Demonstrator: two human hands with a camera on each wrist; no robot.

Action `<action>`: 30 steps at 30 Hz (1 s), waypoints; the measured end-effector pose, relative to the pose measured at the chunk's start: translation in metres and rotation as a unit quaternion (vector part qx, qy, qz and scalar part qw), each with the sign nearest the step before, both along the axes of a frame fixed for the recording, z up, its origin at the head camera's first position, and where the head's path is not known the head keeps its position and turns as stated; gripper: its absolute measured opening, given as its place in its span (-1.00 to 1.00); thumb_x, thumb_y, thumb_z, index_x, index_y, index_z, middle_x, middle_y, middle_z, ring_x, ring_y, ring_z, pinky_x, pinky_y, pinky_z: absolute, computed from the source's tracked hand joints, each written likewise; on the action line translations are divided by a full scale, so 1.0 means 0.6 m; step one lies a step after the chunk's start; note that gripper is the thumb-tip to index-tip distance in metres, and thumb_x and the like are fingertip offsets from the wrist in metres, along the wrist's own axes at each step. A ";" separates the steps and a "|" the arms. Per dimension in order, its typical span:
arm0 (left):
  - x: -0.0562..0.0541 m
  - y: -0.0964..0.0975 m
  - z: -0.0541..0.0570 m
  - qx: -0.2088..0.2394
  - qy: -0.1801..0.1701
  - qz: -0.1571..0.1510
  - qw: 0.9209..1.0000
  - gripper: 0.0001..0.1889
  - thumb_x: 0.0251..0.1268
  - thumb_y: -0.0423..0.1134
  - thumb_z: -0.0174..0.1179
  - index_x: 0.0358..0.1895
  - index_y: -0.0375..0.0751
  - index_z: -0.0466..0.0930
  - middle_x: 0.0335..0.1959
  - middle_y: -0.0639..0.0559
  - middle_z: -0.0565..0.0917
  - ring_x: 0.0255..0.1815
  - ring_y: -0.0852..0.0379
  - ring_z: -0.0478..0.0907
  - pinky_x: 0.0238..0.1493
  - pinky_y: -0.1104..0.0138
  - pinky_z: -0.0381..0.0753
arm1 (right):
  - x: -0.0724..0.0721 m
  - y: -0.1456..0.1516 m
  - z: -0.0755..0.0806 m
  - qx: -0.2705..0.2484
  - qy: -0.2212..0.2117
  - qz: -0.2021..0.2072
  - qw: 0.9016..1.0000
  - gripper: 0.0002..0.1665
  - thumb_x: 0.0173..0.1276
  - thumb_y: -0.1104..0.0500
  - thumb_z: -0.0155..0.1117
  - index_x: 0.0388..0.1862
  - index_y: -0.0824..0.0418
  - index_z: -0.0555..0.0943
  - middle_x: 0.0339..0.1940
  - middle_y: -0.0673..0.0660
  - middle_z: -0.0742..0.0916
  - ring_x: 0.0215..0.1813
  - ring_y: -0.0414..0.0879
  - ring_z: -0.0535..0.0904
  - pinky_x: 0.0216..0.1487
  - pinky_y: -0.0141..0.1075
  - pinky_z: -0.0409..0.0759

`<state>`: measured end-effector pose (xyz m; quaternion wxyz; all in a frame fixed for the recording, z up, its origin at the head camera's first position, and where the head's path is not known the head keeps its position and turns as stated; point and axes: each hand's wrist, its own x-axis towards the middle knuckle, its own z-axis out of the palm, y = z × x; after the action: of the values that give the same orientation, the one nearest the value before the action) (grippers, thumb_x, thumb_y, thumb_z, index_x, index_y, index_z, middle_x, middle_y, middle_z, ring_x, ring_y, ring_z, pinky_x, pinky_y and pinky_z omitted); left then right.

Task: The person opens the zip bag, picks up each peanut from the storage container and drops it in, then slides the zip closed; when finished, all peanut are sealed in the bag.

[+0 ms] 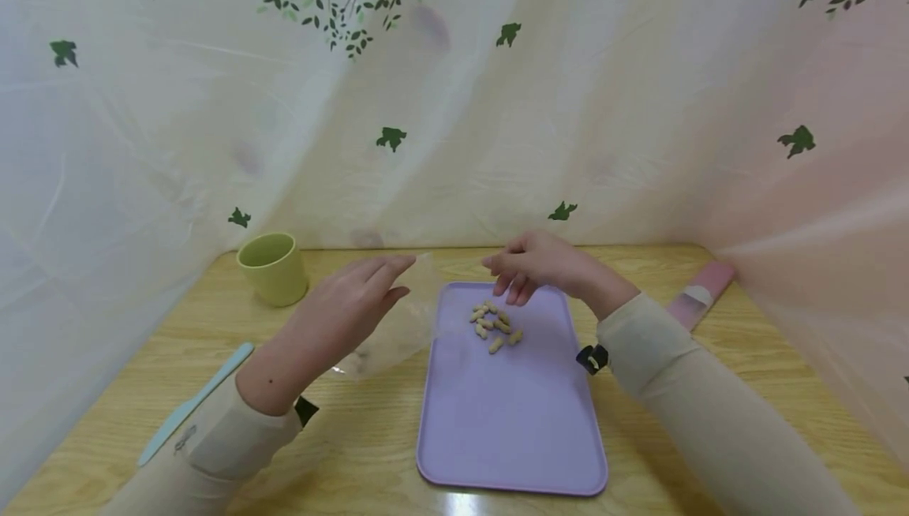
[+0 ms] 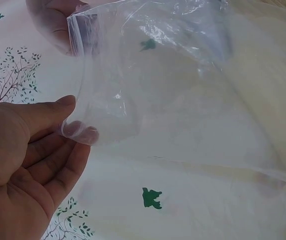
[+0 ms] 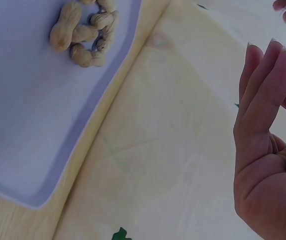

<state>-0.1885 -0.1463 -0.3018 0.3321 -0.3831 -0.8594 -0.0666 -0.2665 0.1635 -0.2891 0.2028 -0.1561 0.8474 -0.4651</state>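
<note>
clear bag (image 1: 403, 328) is pinched by the left hand (image 1: 348, 304); whether the right hand (image 1: 541, 265) grips anything, i cannot tell.

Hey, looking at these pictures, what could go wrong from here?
The clear plastic bag could slip, since the left grip pinches it only near its edge. The small tan peanuts lie loose on the rectangular purple tray, so a bump might scatter them. The cream left sleeve beside the long, flat light-blue utensil might nudge it.

Bag (image 2: 148, 85), glossy, creased transparent plastic; tray (image 1: 511, 421), smooth plastic; peanuts (image 3: 64, 30), rough, matt shells; bench (image 1: 355, 453), wood-grained with a slight gloss; cup (image 1: 282, 283), smooth, perhaps plastic or ceramic
</note>
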 end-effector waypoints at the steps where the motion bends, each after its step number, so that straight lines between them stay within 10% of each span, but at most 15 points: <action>1: 0.000 0.000 0.000 0.000 0.000 0.000 1.000 -0.51 0.38 -0.29 0.46 0.32 -0.32 0.62 0.13 -0.18 0.81 0.05 -0.11 0.83 0.04 0.10 0.87 | -0.003 0.001 -0.001 0.001 0.000 -0.002 1.000 -0.50 0.63 -0.04 0.25 0.13 0.41 0.69 -0.23 0.19 0.87 -0.41 -0.15 0.78 -0.25 -0.25 0.86; 18: 0.003 0.002 0.000 -0.001 0.003 -0.002 1.000 -0.51 0.37 -0.29 0.47 0.31 -0.31 0.62 0.11 -0.18 0.81 0.04 -0.12 0.83 0.04 0.09 0.87 | -0.063 -0.007 -0.042 0.056 -0.011 -0.024 0.998 -0.55 0.55 0.03 0.39 0.12 0.40 0.75 0.00 0.39 0.85 -0.39 -0.16 0.80 -0.16 -0.27 0.87; 30: 0.005 0.003 -0.001 -0.002 0.003 0.001 1.000 -0.51 0.37 -0.29 0.47 0.32 -0.31 0.63 0.09 -0.19 0.82 0.02 -0.12 0.84 0.03 0.08 0.87 | -0.090 -0.012 -0.082 0.111 -0.031 -0.011 0.993 -0.63 0.50 0.09 0.42 -0.03 0.42 0.79 -0.27 0.22 0.87 -0.42 -0.14 0.77 -0.15 -0.23 0.87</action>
<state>-0.1854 -0.1446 -0.3026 0.3339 -0.3830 -0.8589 -0.0639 -0.3206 0.1563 -0.3386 0.2404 -0.1087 0.8888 -0.3748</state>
